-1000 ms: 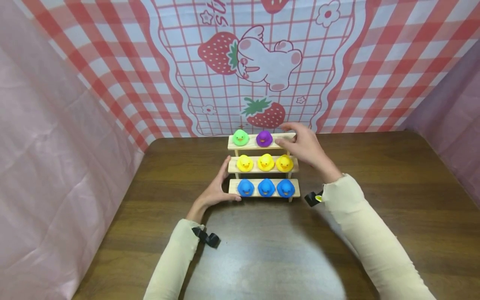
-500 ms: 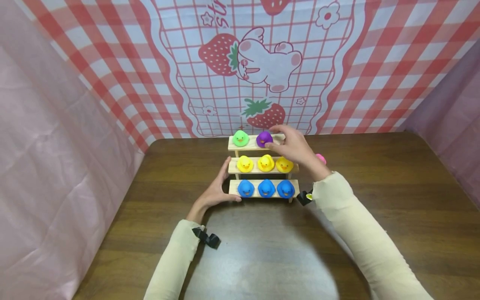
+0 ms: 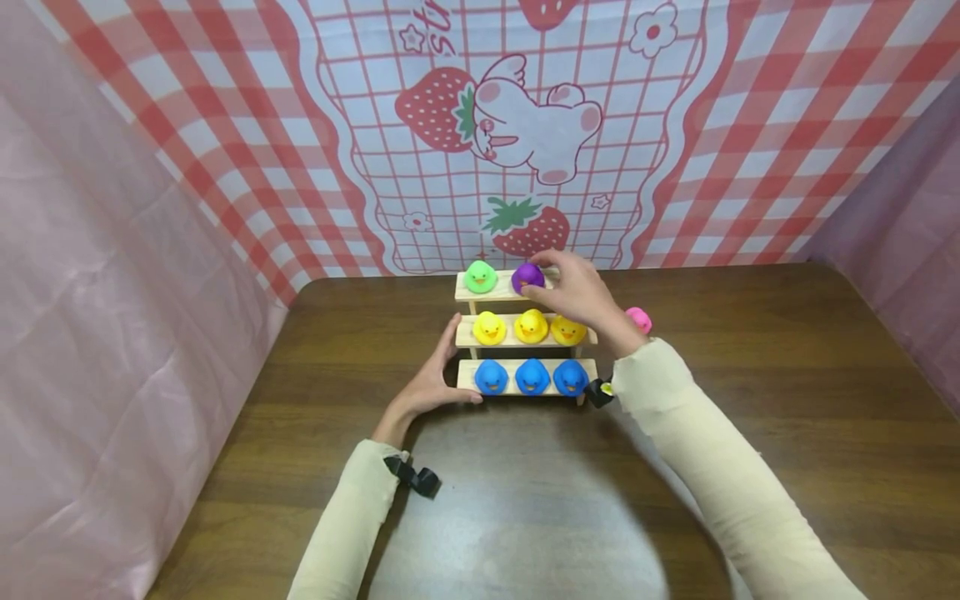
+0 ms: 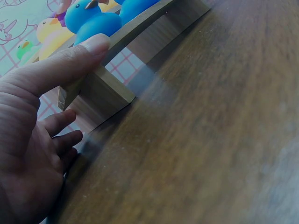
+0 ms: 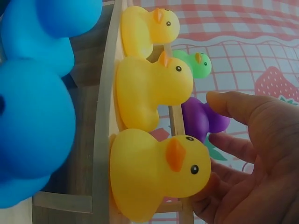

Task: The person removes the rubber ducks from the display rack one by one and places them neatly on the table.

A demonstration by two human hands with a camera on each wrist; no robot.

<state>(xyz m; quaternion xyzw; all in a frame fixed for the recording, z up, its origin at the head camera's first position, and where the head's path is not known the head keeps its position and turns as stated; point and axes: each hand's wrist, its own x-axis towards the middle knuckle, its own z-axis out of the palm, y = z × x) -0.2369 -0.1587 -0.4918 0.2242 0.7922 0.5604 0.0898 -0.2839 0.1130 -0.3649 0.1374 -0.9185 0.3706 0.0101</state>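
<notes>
A three-tier wooden display stand (image 3: 467, 380) holds small rubber ducks. My left hand (image 3: 429, 379) grips its left side, thumb along the front of the lowest tier, index finger at the middle tier's left end. In the left wrist view the thumb (image 4: 70, 63) lies by a blue duck (image 4: 91, 21). On the top tier my right hand (image 3: 581, 290) pinches a purple duck (image 3: 527, 277) between thumb and fingers. A green duck (image 3: 481, 277) sits to its left. The hand partly hides the top tier's right end.
Yellow ducks (image 3: 531, 327) line the middle tier and blue ducks (image 3: 532, 377) the lowest. A pink duck-like toy (image 3: 638, 320) is partly hidden behind my right wrist. The stand is on a brown wooden table (image 3: 345, 333), before a strawberry-print cloth (image 3: 420, 183).
My right hand has moved left along the top tier and closed its thumb and fingers about the purple duck. The pink toy has come into view. My left hand has stayed put.
</notes>
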